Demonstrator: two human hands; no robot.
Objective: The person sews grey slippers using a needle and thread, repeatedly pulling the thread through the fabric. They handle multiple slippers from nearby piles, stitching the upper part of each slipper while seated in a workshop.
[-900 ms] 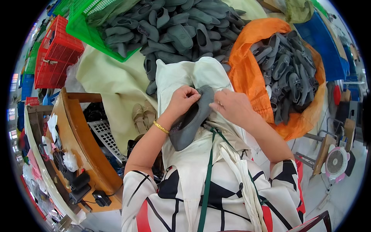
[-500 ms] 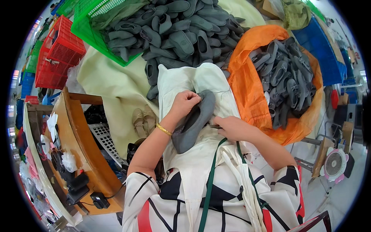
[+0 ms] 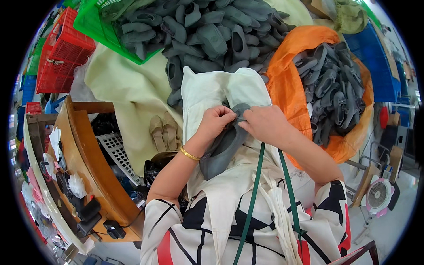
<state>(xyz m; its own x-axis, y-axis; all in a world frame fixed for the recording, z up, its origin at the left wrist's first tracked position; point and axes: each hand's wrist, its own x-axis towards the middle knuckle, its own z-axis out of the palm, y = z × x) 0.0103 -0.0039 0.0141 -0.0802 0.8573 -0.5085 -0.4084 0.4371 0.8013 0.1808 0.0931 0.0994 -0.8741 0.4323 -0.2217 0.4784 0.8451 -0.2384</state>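
A dark grey slip-on shoe [image 3: 221, 154] lies slantwise on the white cloth [image 3: 198, 90] over my lap, its opening facing up. My left hand [image 3: 215, 121] pinches the shoe's far end, thumb and forefinger pressed together at the rim. Close beside it, my right hand [image 3: 267, 124] is closed at that same end, fingertips against the shoe. Whether a small thing sits between the right fingers is hidden. Dark green straps [image 3: 252, 198] run down over my front below the right forearm.
Beyond my knees lies a heap of grey shoes [image 3: 212, 39], with a green crate [image 3: 90, 24] at its left. An orange sack [image 3: 289, 92] full of shoes stands at right. A wooden table [image 3: 88, 163] is on the left; a small fan [image 3: 379, 194] stands at far right.
My right hand has moved from beside the shoe, up and left, to its far end next to my left hand. The left hand has shifted slightly.
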